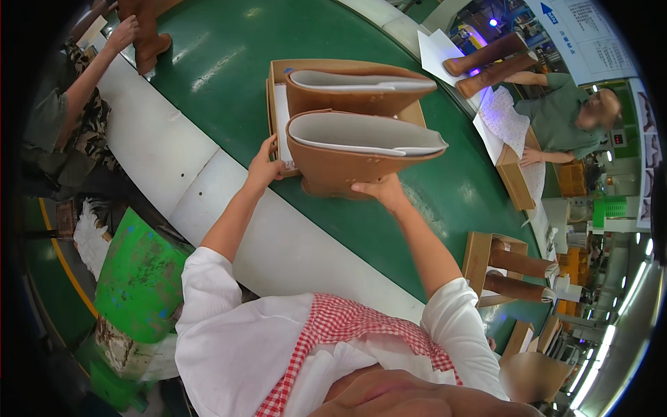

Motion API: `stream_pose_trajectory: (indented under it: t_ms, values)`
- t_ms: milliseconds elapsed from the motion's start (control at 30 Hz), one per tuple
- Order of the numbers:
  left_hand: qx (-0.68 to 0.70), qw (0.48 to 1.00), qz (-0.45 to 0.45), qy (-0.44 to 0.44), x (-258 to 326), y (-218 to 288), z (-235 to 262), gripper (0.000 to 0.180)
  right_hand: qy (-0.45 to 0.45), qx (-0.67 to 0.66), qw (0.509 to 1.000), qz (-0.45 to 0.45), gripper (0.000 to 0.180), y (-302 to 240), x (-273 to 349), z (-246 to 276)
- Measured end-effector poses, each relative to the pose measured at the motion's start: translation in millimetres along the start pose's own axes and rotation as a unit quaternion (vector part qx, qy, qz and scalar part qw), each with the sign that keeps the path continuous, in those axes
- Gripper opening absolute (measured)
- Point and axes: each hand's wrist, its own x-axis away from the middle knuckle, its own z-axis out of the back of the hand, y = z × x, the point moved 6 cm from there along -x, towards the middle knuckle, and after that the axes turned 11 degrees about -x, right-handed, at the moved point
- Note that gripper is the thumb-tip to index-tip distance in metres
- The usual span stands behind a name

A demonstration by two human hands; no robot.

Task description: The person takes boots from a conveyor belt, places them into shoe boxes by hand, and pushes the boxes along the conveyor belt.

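Note:
Two tall brown boots with pale stuffing in their open shafts stand over a cardboard box (272,111) in front of me. The far boot (347,101) sits inside the box. Nearer to me, the other boot (347,168) overlaps the box's near side; whether it rests in the box I cannot tell. My left hand (265,167) is closed on the box's near left corner. With its thumb against the near boot's shaft, my right hand (382,191) grips that boot; its other fingers are mostly hidden.
A green conveyor belt (215,83) runs under the box, bordered by a pale metal edge (208,184). Another box with boots (517,263) lies to the right. Co-workers handle boots at far left and packing paper (504,118) at far right. A green bin (139,278) stands left.

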Motion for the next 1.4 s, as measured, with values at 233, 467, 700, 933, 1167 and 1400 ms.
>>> stream_pose_trajectory:
  t_ms: [233, 467, 700, 933, 1167, 1400]
  values:
    - [-0.098, 0.991, -0.068, -0.063, 57, 3, -84, 0.079, 0.123, 0.174, 0.977, 0.015, 0.07, 19, 112, 56]
    - [-0.12, 0.98, -0.026, -0.159, 82, -17, -141, 0.074, 0.233, 0.085, 0.968, 0.051, 0.052, -11, 189, 66]
    - [0.075, 0.965, -0.225, -0.113, 171, 67, -137, 0.08, 0.253, -0.001, 0.955, 0.156, 0.044, -61, 233, 84]
    - [0.139, 0.934, -0.164, -0.286, 238, 98, -180, 0.066, 0.182, -0.05, 0.974, 0.123, 0.059, -41, 245, 47]
    - [0.109, 0.964, -0.07, -0.23, 281, 50, -189, 0.051, 0.18, -0.032, 0.95, 0.252, 0.074, 9, 278, 30]
    - [0.116, 0.965, -0.111, -0.206, 326, 30, -183, 0.057, 0.138, -0.085, 0.96, 0.228, 0.076, 49, 310, 31]
